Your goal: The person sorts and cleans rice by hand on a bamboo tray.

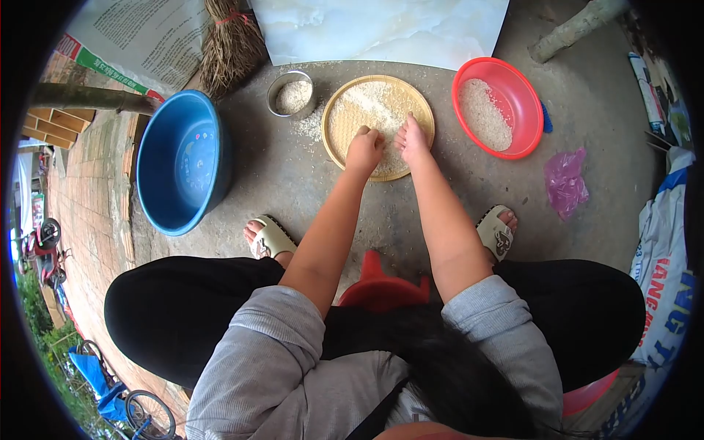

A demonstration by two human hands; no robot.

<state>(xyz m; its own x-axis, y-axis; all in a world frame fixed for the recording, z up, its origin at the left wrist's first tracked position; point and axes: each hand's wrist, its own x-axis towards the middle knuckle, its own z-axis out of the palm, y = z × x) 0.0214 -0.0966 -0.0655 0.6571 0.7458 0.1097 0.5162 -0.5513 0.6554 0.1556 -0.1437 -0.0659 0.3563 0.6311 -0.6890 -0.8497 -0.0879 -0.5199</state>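
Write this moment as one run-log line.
left hand: curled, over woven tray | right hand: curled, over tray | tray: pale grains | red basin: more grains

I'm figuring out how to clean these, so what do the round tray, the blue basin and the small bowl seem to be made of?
Tray: probably woven bamboo, matte, going by its tan color and woven-looking surface.
Basin: likely plastic, smooth with a soft sheen and a printed pattern inside.
Bowl: looks like metal, perhaps steel, from its shiny gray rim.

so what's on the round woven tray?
Pale grains across the woven tray, thickest toward the far side. Left hand and right hand hide what's beneath them; weave under that patch is covered.
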